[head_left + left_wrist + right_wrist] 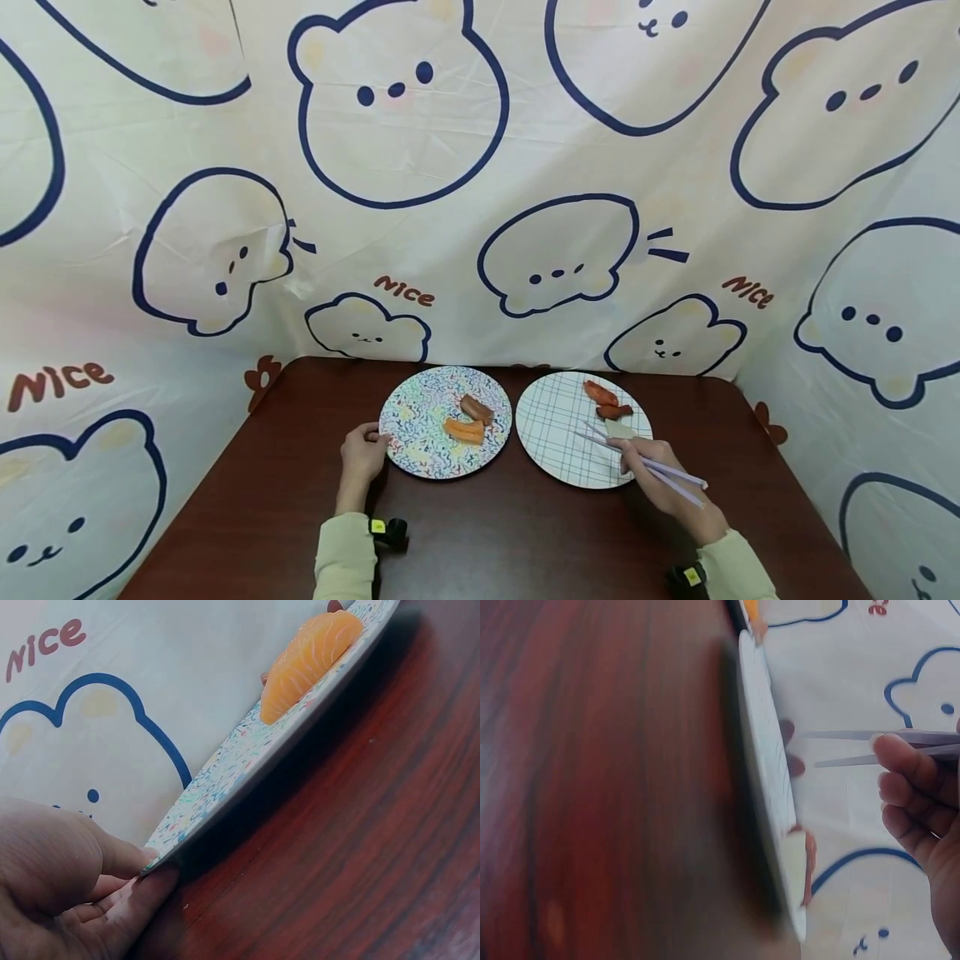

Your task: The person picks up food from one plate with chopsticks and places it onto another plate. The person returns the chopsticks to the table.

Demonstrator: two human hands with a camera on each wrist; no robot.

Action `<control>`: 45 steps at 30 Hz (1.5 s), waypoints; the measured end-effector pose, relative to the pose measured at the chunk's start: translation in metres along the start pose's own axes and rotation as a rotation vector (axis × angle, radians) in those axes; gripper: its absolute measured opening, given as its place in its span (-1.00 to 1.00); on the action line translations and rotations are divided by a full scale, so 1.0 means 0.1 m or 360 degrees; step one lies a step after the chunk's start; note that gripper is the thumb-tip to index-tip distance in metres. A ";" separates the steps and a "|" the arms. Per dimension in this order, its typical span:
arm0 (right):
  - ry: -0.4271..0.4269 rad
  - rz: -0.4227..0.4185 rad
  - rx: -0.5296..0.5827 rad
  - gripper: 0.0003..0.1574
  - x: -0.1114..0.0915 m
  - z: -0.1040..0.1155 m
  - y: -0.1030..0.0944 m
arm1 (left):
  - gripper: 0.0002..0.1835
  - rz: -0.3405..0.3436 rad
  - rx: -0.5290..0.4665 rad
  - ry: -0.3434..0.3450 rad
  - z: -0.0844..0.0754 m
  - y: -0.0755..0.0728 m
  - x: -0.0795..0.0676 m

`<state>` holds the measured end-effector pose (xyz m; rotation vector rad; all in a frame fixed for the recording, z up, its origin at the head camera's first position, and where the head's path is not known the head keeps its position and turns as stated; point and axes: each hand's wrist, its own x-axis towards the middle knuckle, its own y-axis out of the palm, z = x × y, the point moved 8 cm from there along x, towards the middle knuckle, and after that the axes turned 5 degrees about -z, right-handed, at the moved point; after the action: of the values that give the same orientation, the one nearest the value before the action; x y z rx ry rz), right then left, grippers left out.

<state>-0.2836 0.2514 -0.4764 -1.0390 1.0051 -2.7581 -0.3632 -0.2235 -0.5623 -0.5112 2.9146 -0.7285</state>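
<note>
My left hand [363,458] pinches the left rim of a round plate [412,408] with multicoloured squiggles, thumb on top and fingers beneath. On that plate lie an orange salmon slice [464,431] with white lines and a brown piece of food [476,409]. In my right hand [667,483] is a pair of pale purple chopsticks [847,736], their tips apart with nothing between them. They point over a white plate [547,442] with a grid pattern. A pale piece of food [618,429] sits on it, close to the chopsticks, beside two reddish-brown pieces [600,393].
Both plates stand side by side on a dark brown wooden table [480,542]. Behind and at the sides hangs a pale cloth [450,250] with blue bear outlines. Each wrist wears a black device.
</note>
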 end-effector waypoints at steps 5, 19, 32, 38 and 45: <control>0.0031 -0.0079 -0.0011 -0.50 -0.12 -0.15 -0.20 | -0.57 -0.0017 -0.0005 -0.0013 -0.01 0.00 0.00; 0.0367 -0.0017 -0.0140 -0.52 -0.28 -0.51 -0.40 | -0.58 -0.0023 0.0005 0.0023 -0.01 -0.02 -0.01; 0.0533 0.0063 -0.0106 -0.51 -0.24 -0.60 -0.30 | -0.58 -0.0003 -0.0017 -0.0008 0.00 -0.01 -0.01; 0.0537 -0.0001 0.0022 -0.50 -0.25 -0.65 -0.25 | -0.60 -0.0014 0.0002 0.0009 0.00 -0.01 -0.01; 0.0579 0.0018 0.0061 -0.52 -0.21 -0.70 -0.10 | -0.58 0.0009 0.0004 0.0009 0.00 0.00 -0.01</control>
<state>-0.3068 0.3040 -0.5227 -0.5321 0.9782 -3.0090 -0.3618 -0.2231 -0.5621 -0.5013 2.9190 -0.7340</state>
